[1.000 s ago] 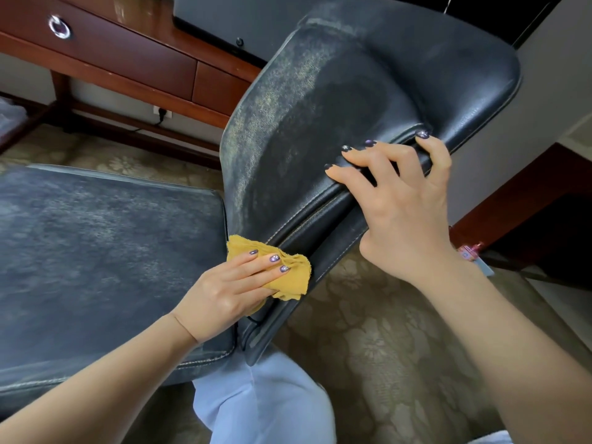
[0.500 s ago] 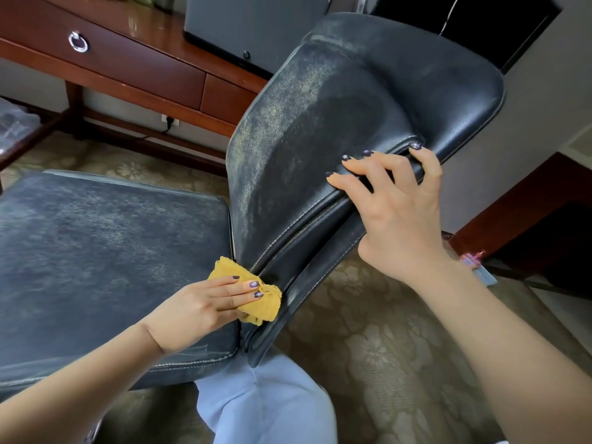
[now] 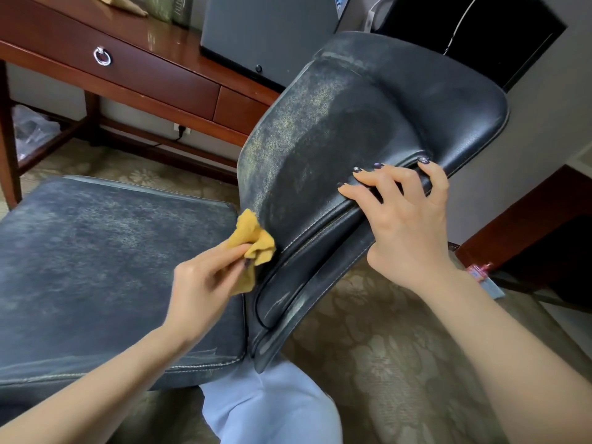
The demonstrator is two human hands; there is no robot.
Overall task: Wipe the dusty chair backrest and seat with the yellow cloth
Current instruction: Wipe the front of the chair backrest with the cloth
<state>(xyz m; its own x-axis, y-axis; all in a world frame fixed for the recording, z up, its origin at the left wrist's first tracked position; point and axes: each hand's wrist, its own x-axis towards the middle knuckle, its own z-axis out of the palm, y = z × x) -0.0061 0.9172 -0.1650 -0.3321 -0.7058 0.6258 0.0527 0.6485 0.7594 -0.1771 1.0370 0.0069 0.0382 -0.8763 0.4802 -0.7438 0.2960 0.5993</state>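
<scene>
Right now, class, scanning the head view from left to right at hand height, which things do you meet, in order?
Dusty dark leather seat cushion → left hand → crumpled yellow cloth → right hand, gripping the dusty black leather backrest → small pink object.

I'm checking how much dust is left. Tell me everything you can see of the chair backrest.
The backrest is black and leathery, with stitched edge seams, and leans away from the seat. Yellowish dust covers its far side; the middle patch looks darker. The right hand grips its near edge, and the left hand holds the yellow cloth against its lower corner.
</scene>
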